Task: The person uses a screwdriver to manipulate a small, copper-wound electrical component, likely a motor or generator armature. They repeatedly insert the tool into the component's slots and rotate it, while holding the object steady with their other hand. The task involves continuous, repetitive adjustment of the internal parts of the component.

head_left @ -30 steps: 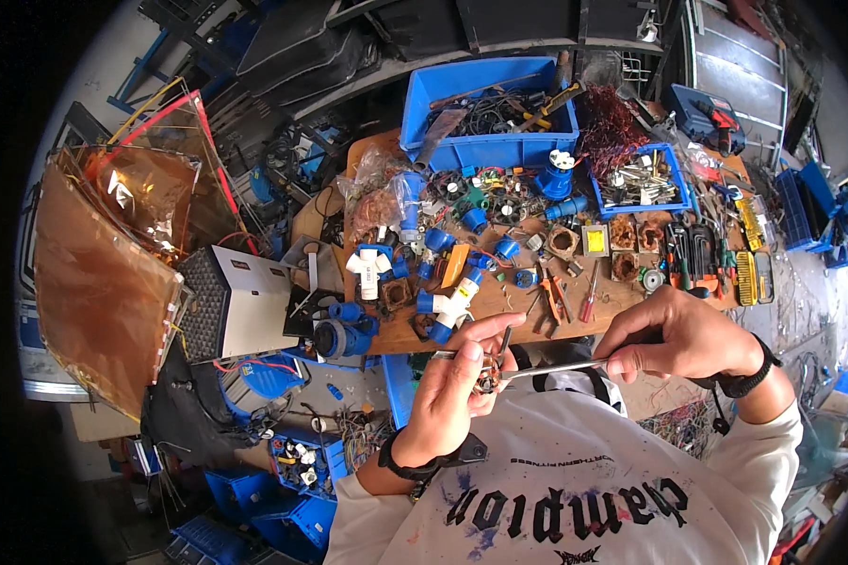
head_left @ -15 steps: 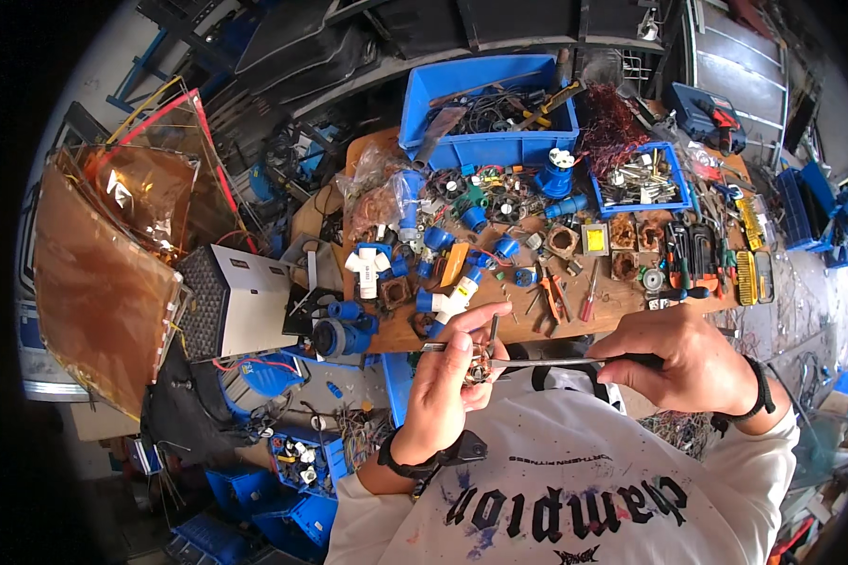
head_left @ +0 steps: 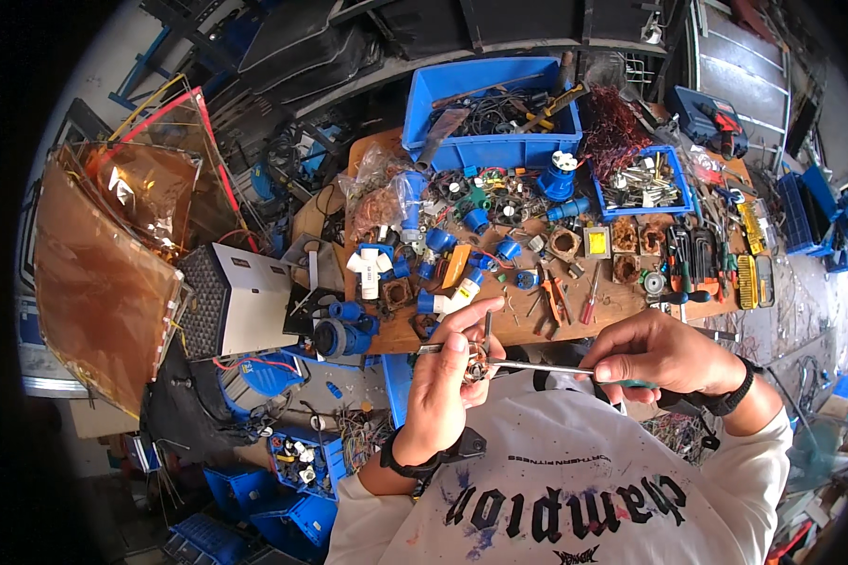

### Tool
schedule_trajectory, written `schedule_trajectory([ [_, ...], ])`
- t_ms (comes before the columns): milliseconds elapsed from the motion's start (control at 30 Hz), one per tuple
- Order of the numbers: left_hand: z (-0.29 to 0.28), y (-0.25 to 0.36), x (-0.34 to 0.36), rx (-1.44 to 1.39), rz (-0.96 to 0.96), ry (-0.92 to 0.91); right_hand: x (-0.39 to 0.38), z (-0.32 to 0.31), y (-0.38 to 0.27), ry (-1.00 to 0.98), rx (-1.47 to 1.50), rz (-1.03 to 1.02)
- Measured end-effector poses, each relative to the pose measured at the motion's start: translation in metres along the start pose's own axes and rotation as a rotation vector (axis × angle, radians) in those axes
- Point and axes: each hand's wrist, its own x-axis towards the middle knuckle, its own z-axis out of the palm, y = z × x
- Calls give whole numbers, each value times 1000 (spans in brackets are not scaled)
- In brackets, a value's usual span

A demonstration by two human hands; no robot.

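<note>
The left hand [head_left: 435, 388] is closing its fingers narrowly around a small round metal part [head_left: 478, 363] with coppery colour; this part is sitting between the thumb and the fingers, in front of the person's white shirt [head_left: 575, 452] and near the front edge of the worktop [head_left: 523, 326]; one thin dark rod [head_left: 488, 325] is standing up beside it.

The right hand [head_left: 664, 358] is gripping a tool with a green handle [head_left: 639, 383]; its straight metal shaft [head_left: 542, 366] is pointing to the left hand and reaching up to the round part; whether the tip is touching or only lying just beside, I cannot tell.

On the worktop, orange-handled pliers [head_left: 558, 299] are lying beside a red-handled screwdriver [head_left: 591, 297]; farther back, a large blue bin [head_left: 495, 151] is holding cables, and a smaller blue tray [head_left: 643, 211] is containing many metal pieces.
</note>
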Motion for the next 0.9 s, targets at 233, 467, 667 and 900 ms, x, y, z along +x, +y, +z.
schedule_trajectory([
  [233,1,-1,2,-7,-10,31,6,5,13,210,-426,-465],
  [467,5,2,2,-41,-30,31,0,11,17,349,-718,-739],
  [667,7,1,-1,58,44,9,-8,2,8,-2,-49,-77],
  [900,8,0,-2,50,38,-11,-2,-9,15,-186,211,68],
])
